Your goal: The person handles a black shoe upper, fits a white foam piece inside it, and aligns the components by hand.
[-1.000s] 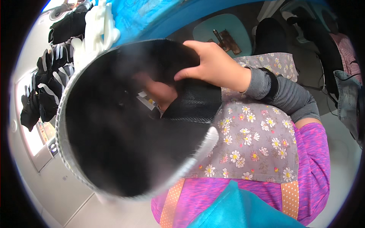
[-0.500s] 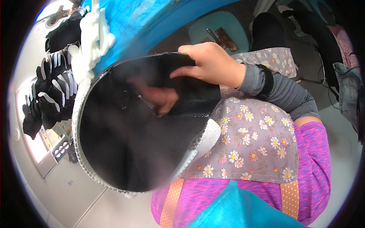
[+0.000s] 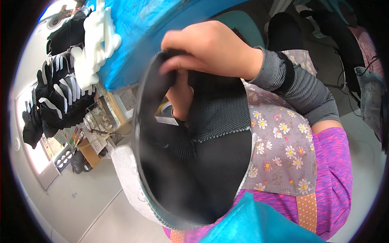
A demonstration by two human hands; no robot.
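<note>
The right hand [image 3: 212,47] pinches a rounded black fabric tube [image 3: 214,170], mesh-textured inside. I cannot tell the left hand [image 3: 181,100]'s grip.

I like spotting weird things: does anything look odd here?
Yes, the left hand shows inside the black mesh-panelled fabric piece with most of its arm hidden, so it seems to appear from nowhere.

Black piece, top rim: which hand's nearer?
Right. The right hand grips the top rim of the black piece, thumb inside; the left hand shows lower, within its opening, below that thumb.
</note>
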